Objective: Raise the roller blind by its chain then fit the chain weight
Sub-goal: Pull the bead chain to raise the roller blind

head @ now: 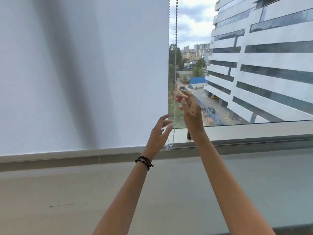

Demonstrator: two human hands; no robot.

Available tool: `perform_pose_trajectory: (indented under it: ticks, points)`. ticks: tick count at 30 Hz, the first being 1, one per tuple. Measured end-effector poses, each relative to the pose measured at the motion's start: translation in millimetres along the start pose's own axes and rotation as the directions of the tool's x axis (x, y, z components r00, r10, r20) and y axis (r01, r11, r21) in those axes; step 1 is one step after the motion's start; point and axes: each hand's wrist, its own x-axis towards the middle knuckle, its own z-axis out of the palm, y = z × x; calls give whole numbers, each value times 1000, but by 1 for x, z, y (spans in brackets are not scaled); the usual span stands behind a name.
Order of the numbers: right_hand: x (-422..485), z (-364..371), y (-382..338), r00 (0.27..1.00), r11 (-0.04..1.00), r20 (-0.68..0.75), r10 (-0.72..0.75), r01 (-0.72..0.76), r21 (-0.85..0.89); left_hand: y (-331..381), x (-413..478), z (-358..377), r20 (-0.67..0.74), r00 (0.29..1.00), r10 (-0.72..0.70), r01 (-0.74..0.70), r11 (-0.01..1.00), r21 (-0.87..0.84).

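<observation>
Fingers (166, 122) of the left hand (158, 133) spread open, nothing gripped—the bead chain (174, 92) hangs vertically just to their right, with the open right hand (190, 111) beyond it—blind (84, 73) still lowered.

One blind (81, 73) is counted, filling the view from 9 to 12 o'clock. One bead chain (175, 65) is seen, hung as a loop of two strands at 12 o'clock. Two hands are counted: the left hand (160, 131) and the right hand (190, 111), both near centre. One bracelet (144, 161) is noted at 6 o'clock from the left hand. One dark item (188, 135) is seen on one sill (254, 131); its kind cannot be told.
</observation>
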Motion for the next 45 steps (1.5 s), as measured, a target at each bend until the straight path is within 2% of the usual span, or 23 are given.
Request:
perform_pose_trajectory:
  ticks: [4, 10, 17, 20, 25, 31, 41, 45]
  points:
    - [22, -2, -14, 999, 990, 40, 32, -37, 135, 8, 12, 8, -22, 998, 58, -58, 998, 9]
    - [49, -10, -27, 993, 932, 115, 37, -76, 354, 23, 30, 15, -107, 968, 225, -217, 973, 83]
    - [63, -16, -33, 987, 817, 156, 44, -125, 563, 22, 35, 25, -86, 969, 230, -218, 967, 129]
    - [64, -13, -35, 975, 820, 220, -13, -115, 561, 25, 34, 26, -68, 972, 224, -212, 966, 149]
    - [69, -7, -35, 944, 881, 283, -168, 15, 473, 25, 39, 22, -42, 975, 218, -206, 958, 198]
    - [71, 4, -23, 968, 904, 192, -163, 68, 423, 17, 41, 16, -42, 979, 198, -182, 952, 247]
    - [61, 16, -14, 970, 913, 170, -172, 92, 397, 6, 29, 8, -33, 986, 164, -149, 952, 268]
    - [57, 18, -15, 971, 911, 157, -181, 106, 399, 4, 25, 7, -84, 983, 163, -138, 959, 248]
